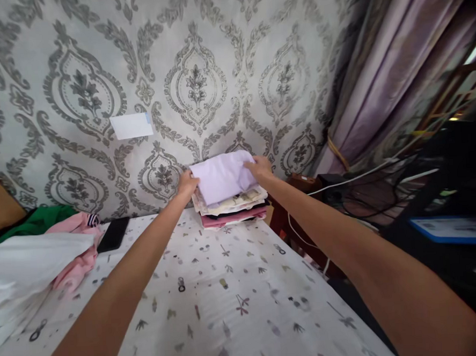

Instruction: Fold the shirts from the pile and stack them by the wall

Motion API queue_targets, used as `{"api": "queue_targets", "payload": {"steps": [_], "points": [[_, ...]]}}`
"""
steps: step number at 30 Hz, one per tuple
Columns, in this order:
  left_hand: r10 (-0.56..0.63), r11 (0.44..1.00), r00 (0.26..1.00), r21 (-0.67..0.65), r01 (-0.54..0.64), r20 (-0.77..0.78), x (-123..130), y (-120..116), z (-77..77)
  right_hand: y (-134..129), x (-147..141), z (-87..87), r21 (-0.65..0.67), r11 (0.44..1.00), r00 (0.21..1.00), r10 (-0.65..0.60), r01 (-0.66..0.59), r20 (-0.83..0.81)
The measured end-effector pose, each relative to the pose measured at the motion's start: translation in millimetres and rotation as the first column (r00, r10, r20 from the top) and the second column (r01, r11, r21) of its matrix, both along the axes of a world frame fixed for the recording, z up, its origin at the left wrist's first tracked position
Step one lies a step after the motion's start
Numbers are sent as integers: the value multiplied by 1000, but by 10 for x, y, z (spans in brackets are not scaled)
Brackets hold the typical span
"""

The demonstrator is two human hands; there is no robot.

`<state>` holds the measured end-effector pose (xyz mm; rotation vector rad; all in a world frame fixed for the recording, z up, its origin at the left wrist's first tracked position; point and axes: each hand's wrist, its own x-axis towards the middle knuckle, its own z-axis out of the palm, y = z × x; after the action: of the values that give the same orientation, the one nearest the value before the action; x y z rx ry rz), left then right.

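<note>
Both my arms reach out to a folded lavender garment (224,178) on top of a stack of folded clothes (234,217) by the wall. My left hand (189,184) pinches its left edge, thumb on top. At the upper right edge my right hand (260,168) grips the same garment, fingers curled on the cloth. Beneath it show a cream patterned piece, a dark one and a deep pink one. Whether the lavender garment rests fully on the pile or is slightly raised, I cannot tell.
A patterned white sheet (214,308) covers the bed. On the left lie loose white (37,257), pink and green clothes and a black phone (113,234). Beyond the bed's right edge are cables (355,181), a blue-edged object (459,230) and a tied purple curtain (385,72).
</note>
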<state>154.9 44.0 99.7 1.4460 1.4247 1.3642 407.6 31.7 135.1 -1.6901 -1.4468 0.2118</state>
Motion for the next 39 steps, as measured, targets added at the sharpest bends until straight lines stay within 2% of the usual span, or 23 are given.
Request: {"api": "queue_targets", "payload": {"steps": [3, 5, 7, 9, 10, 12, 14, 17, 19, 21, 22, 23, 25, 27, 28, 30, 32, 34, 35, 37, 39], "points": [[1, 1000, 996, -22, -3, -87, 83, 44, -60, -132, 18, -146, -143, 981, 989, -117, 130, 91], [5, 1000, 992, -13, -6, -125, 107, -2, -122, -221, -86, -191, -116, 981, 972, -132, 157, 193], [19, 1000, 988, 3, -19, -153, 89, -148, -206, -281, -283, -201, 25, 996, 926, -87, 83, 369], [31, 999, 983, 18, -28, -182, 17, -404, -331, -294, -533, -229, 151, 987, 851, -32, -56, 524], [31, 999, 979, 24, -27, -200, -43, -569, -414, -280, -657, -266, 164, 980, 829, 1, -111, 559], [3, 1000, 971, 24, 3, -241, -218, -946, -608, -211, -864, -398, 87, 983, 832, 88, -162, 548], [-14, 999, 956, 30, 24, -291, -485, -1344, -803, -103, -985, -568, -25, 983, 847, 170, -182, 503], [0, 997, 915, 75, 33, -403, -1080, -1848, -968, 38, -1009, -739, -69, 970, 863, 241, -235, 444], [64, 996, 880, 87, -25, -470, -1573, -2057, -950, 58, -984, -739, -54, 962, 871, 265, -267, 414], [145, 989, 835, 99, -109, -530, -2070, -2181, -852, 15, -988, -661, -59, 965, 877, 258, -256, 405], [187, 982, 801, 106, -155, -569, -2300, -2232, -788, -23, -1007, -604, -79, 968, 879, 251, -240, 405], [233, 972, 727, 122, -202, -646, -2508, -2287, -722, -67, -1035, -541, -109, 970, 882, 244, -218, 404], [284, 948, 451, 175, -267, -846, -2852, -2420, -606, -168, -1108, -412, -165, 970, 888, 231, -178, 398], [264, 931, 177, 202, -305, -948, -3106, -2575, -520, -288, -1186, -305, -134, 978, 894, 203, -162, 399], [238, 925, 109, 191, -328, -965, -3207, -2648, -486, -359, -1226, -268, -85, 982, 894, 189, -169, 407], [181, 915, 61, 145, -376, -982, -3376, -2765, -417, -531, -1321, -238, 33, 974, 884, 188, -223, 428], [171, 902, 86, 121, -414, -981, -3512, -2833, -324, -758, -1460, -268, 85, 941, 861, 259, -326, 438], [265, 883, 176, 165, -440, -948, -3600, -2869, -196, -1054, -1672, -342, 57, 889, 819, 392, -455, 419], [338, 874, 252, 203, -441, -907, -3613, -2885, -121, -1230, -1810, -387, 28, 852, 788, 471, -523, 395], [452, 875, 465, 277, -397, -761, -3553, -2942, 37, -1628, -2142, -480, -30, 751, 702, 630, -660, 332], [413, 909, 706, 306, -282, -576, -3361, -3061, 183, -2053, -2522, -569, -47, 649, 618, 742, -759, 261]]}}
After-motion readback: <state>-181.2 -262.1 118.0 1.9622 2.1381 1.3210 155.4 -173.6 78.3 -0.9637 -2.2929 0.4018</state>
